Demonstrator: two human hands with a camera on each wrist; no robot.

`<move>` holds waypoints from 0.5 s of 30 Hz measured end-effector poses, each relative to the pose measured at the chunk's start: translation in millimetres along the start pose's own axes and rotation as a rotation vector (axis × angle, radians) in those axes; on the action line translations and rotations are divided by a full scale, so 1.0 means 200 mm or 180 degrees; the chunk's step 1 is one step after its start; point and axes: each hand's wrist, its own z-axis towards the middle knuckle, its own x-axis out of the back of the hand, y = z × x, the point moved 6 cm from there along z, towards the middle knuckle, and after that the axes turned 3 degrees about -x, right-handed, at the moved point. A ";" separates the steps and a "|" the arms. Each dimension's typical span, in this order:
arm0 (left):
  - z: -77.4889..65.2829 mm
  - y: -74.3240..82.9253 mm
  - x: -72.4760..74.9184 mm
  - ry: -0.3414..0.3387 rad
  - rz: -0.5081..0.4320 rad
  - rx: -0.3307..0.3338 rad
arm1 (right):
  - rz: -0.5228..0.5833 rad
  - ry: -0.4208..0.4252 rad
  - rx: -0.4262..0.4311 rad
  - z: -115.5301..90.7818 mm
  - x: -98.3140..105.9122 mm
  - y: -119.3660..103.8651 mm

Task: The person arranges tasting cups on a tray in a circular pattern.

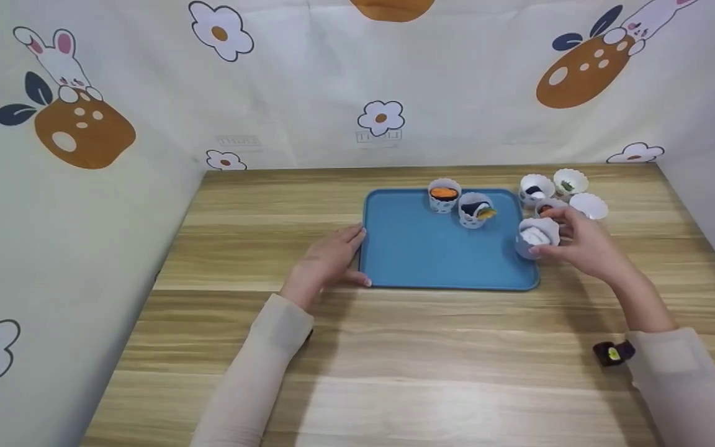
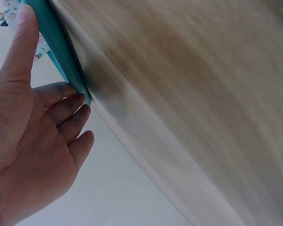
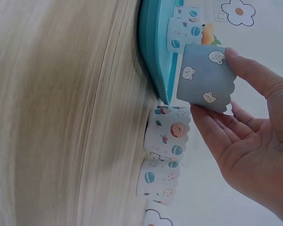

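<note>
My right hand (image 1: 581, 245) grips a blue-grey paper baking cup (image 3: 205, 77) with white bear faces and a scalloped rim. Something white lies inside that cup, which is over the right edge of a blue rectangular tray (image 1: 432, 254). In the right wrist view the thumb is on the rim side and the fingers are below. On the tray's left edge rests my left hand (image 1: 329, 257), its thumb near the front corner and its fingers farther back. Two patterned cups stand at the back of the tray: one with an orange-topped piece (image 1: 444, 194), the other with dark and yellow contents (image 1: 473, 218).
Several more paper cups stand right of the tray, including one with dark and white contents (image 1: 534, 191), one with something green (image 1: 571, 182) and a white one (image 1: 590, 206). A patterned cloth wall (image 1: 308, 93) rises behind the wooden table (image 1: 258, 248).
</note>
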 end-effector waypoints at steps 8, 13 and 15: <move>0.01 0.00 0.00 -0.0039 0.0060 0.0003 | 0.0123 -0.0028 0.0048 0.02 -0.03 -0.01; 0.02 -0.01 0.00 0.0002 0.0073 -0.0016 | 0.0177 -0.0077 0.0024 0.03 -0.05 -0.01; 0.02 -0.01 0.00 0.0020 0.0082 -0.0026 | 0.0169 -0.0104 -0.0002 0.04 -0.06 -0.02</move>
